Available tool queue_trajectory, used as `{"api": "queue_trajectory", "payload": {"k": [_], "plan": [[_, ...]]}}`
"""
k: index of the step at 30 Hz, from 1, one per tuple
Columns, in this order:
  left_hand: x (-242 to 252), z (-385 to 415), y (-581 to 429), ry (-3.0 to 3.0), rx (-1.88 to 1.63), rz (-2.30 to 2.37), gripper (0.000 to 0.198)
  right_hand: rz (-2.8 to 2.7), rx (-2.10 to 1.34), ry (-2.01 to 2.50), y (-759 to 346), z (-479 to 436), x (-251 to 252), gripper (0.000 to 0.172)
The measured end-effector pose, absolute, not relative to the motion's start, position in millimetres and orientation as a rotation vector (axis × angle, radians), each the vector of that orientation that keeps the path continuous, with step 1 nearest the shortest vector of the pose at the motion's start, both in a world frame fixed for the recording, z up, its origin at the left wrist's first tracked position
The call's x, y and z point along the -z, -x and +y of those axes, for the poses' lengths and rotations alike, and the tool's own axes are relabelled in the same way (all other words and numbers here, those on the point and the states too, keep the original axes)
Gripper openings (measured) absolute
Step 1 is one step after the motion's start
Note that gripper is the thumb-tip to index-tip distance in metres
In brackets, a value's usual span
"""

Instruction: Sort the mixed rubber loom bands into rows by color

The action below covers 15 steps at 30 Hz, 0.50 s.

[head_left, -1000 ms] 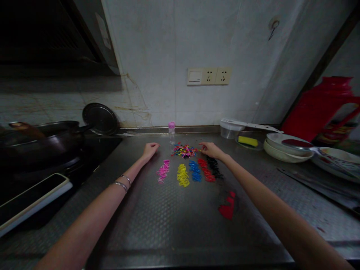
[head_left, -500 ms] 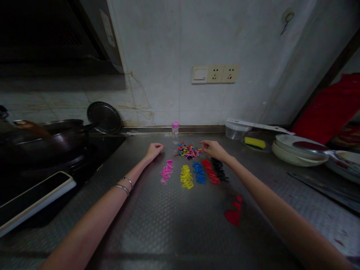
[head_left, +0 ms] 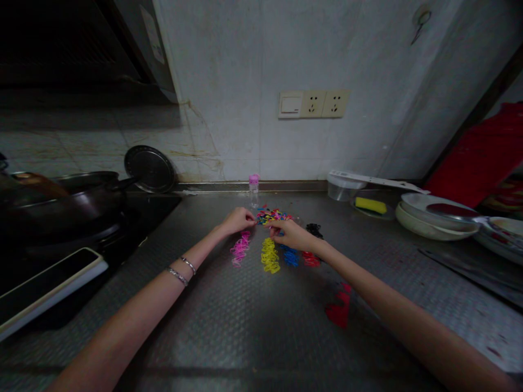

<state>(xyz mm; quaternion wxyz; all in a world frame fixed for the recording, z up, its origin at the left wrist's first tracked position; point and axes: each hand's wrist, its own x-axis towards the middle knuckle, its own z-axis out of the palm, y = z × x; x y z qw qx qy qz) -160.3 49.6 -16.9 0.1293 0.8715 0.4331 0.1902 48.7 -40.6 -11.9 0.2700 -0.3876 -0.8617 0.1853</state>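
A mixed pile of small coloured rubber bands (head_left: 276,214) lies on the metal counter. My left hand (head_left: 241,220) is at its left edge, thumb and fingers pinched together. My right hand (head_left: 291,234) is closed at the pile's front, fingertips just beyond the yellow rubber bands (head_left: 270,257). Whatever either pinch holds is too small to make out. Pink rubber bands (head_left: 239,249) lie in a row below my left hand. Blue rubber bands (head_left: 290,256), red rubber bands (head_left: 311,259) and black rubber bands (head_left: 314,230) are partly hidden by my right hand and forearm.
Behind the pile stands a clear bottle with a pink cap (head_left: 254,188). A red heart-shaped piece (head_left: 338,309) lies near my right forearm. A pan (head_left: 81,193) and a white-edged device (head_left: 53,288) are left; a yellow sponge (head_left: 370,206) and stacked bowls (head_left: 433,224) are right.
My right hand has moved left from the pile's right side to above the yellow row. My left hand has moved right to the pile's edge. The hands are now close together.
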Motion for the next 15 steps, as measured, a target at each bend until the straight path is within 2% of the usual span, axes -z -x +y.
{"api": "queue_trajectory", "payload": {"k": [9, 15], "plan": [[24, 53, 158, -2.543, -0.489, 1.247, 0.024, -2.277, -0.374, 1.196, -78, -50, -9, 0.036], [23, 52, 156, -2.581, -0.486, 1.297, 0.021, -2.243, -0.360, 1.258, -114, -58, -13, 0.038]]}}
